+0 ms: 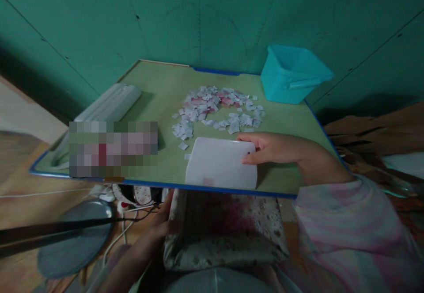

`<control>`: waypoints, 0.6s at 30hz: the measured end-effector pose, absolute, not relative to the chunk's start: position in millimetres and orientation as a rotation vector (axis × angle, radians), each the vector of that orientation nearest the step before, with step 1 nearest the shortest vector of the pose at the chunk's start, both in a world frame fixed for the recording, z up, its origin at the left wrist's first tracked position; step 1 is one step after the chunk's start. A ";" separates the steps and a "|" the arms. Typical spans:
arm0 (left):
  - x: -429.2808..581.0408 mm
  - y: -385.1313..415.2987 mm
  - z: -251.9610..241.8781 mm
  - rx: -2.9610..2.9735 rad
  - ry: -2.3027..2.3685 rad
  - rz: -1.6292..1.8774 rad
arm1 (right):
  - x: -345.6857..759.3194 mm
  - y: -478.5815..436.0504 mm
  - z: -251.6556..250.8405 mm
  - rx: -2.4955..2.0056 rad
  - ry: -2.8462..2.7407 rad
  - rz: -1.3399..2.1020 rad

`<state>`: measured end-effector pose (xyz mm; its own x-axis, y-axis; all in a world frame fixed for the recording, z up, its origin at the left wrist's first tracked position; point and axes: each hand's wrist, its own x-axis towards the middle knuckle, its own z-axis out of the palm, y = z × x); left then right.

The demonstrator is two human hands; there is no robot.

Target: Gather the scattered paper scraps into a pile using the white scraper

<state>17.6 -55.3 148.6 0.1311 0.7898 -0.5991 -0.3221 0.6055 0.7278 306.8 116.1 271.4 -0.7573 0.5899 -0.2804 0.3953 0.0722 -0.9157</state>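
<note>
My right hand (261, 148) pinches a white flat plastic scraper (220, 162) by its right end, thumb on the near face. The scraper stands on its edge at the table's front, slightly tilted. Behind it, small white and pinkish paper scraps (198, 111) lie in a loose ring on the green tabletop (159, 76). Just below the table edge, a spotted open-topped bag (225, 244) sits at my lap, with a reddish patch inside. My left hand (165, 218) holds the bag's left side; its fingers are partly hidden behind it.
A turquoise bucket (281, 76) stands at the table's back right corner. A long white object (111, 100) and a blurred-out item (114, 149) lie at the left. Below are a round grey stool seat (74, 240) and white cables (115, 240). A green wall (215, 19) rises behind.
</note>
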 end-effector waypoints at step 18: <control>27.2 -51.8 165.1 0.342 1.187 0.881 | 298.7 119.6 274.5 -1.083 -1.678 1.605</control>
